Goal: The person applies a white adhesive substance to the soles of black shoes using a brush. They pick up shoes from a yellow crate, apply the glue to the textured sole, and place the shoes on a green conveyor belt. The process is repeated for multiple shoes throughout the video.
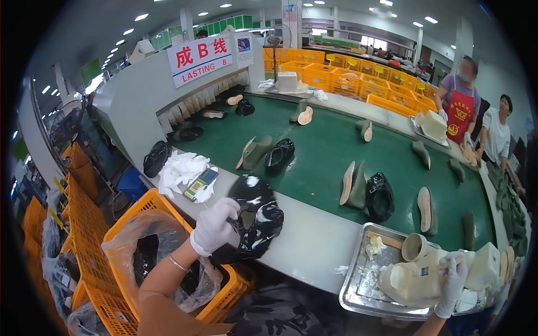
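My left hand (216, 224), in a white glove, grips a glossy black shoe sole (263, 218) smeared with white by its edge. The sole is held over the near edge of the conveyor table, above an orange crate. On the right, my gloved right hand (453, 280) closes around a pale, flat handle (430, 269); its far end cannot be made out. This hand is over a metal tray (353, 288) with a large cream-coloured container (403, 283), a small round cup (414, 247) and white residue.
On the green conveyor belt (314, 190) lie several green shoe uppers and black soles. White cloths (182, 171) and a small box (200, 185) lie on the left ledge. An orange crate (154, 207) with a plastic liner stands near my left arm. Two people stand at far right.
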`<state>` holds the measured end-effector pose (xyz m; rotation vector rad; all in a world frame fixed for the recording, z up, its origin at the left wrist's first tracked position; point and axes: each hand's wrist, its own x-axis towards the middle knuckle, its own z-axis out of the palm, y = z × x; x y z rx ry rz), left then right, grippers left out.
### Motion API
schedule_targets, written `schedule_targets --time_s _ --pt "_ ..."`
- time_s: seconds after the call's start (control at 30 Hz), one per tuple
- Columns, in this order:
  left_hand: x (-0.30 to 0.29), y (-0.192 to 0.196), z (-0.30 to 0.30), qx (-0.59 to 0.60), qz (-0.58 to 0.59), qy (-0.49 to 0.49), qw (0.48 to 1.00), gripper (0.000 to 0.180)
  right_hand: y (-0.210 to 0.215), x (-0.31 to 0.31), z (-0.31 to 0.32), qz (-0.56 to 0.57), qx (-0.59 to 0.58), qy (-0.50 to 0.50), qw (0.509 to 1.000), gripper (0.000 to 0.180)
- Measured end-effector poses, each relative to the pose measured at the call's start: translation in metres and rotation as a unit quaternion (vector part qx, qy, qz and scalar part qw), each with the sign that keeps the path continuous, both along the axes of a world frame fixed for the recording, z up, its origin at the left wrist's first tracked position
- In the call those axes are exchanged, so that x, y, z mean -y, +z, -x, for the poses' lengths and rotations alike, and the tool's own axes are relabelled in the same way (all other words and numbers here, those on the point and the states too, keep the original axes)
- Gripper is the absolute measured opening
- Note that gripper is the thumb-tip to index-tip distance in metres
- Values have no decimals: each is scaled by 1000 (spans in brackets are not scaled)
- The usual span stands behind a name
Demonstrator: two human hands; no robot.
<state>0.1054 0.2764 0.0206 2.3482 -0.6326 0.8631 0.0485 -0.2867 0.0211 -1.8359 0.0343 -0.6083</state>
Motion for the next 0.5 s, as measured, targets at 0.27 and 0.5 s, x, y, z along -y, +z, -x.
schedule_targets --time_s 0.27,0.5 --pt "61 -1 -19 -118 270 -199 935 26 -3 -31 12 -34 23 -48 998 3" --pt "120 -22 -11 -494 468 -201 705 35 -33 -84 41 130 11 -59 990 9"
